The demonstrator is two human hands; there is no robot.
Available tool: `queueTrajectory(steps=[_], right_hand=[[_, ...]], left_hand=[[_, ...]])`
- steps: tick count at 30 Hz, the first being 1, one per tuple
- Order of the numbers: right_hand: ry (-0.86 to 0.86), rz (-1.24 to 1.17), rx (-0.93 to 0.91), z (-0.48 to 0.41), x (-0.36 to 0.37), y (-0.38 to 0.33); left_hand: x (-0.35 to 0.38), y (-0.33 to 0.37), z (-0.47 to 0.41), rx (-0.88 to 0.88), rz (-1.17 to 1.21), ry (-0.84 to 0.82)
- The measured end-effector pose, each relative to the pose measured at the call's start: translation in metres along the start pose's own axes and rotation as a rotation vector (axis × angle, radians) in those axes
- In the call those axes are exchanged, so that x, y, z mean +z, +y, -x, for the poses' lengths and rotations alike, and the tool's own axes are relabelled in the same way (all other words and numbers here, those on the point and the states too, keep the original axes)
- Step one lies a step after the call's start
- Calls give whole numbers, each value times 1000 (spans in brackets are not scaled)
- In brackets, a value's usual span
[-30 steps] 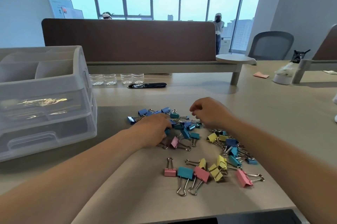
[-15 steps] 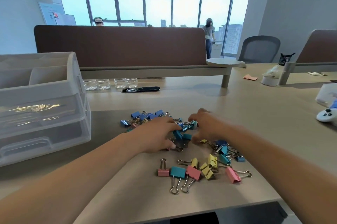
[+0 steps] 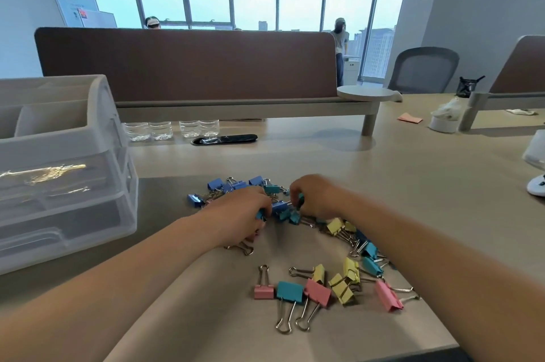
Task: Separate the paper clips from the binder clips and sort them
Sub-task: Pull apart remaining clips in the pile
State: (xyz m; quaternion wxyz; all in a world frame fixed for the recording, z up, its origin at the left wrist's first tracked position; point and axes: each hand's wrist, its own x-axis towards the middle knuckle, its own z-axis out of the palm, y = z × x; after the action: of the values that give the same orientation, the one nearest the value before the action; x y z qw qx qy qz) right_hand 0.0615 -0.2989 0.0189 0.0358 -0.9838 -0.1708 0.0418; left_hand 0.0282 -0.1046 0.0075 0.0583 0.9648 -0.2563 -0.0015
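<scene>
Observer: Both hands have closed in on each other since a second ago, meeting over the blue-and-teal heap at mid-frame.

Recorder: Grip?

Observer: Right hand pinches a teal clip between curled fingers. Left hand sits knuckles-up on the heap, teal showing at its fingertips. Held or merely touched, cannot tell.

Recorder: Other binder clips?

Observer: Loose yellow, pink and teal binder clips lie on the tabletop, lower right of centre. No paper clips made out among them. Gold glints show inside the drawer unit at frame left, too blurred to name.

Recorder: Step?

Observer: Picking through the heap, I judge, with the sorting barely begun. Next move calls for lifting one clip free of the tangled wire handles without dragging its neighbours, then carrying it to its own pile or compartment.
</scene>
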Motion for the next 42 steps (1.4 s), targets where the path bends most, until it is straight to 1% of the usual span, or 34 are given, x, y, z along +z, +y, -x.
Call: queueTrajectory(steps=[2,4,7,11,17,21,23,25,31,34,37,40,42], right_hand=[[41,3,-11,-3,1,-4],[95,-48,-7,-6,2,-6],[175,-208,17,-7,2,-6],[200,-382,27,-1,-3,-6],[252,-399,51,15,-10,3],[265,-298,87,34,-17,19],[214,-227,112,44,-20,28],[114,-157,132,56,-21,36],[-157,-113,220,76,-18,50],[-236,-78,237,80,-18,50],[-238,-18,220,81,-15,44],[-198,21,189,78,-11,36],[-154,4,159,75,-8,31]], left_hand=[[-1,-1,3,-16,42,42],[-3,-3,5,-26,81,85],[-6,-4,7,-34,104,102],[-9,-2,9,-57,112,106],[-12,4,11,-43,67,129],[-16,21,10,-16,64,147],[-19,32,11,4,79,113],[-23,42,15,23,123,23],[-32,70,28,71,102,-260],[-29,72,31,85,61,-371],[-23,71,32,84,22,-355],[-17,68,29,79,37,-307],[-14,65,26,73,43,-264]])
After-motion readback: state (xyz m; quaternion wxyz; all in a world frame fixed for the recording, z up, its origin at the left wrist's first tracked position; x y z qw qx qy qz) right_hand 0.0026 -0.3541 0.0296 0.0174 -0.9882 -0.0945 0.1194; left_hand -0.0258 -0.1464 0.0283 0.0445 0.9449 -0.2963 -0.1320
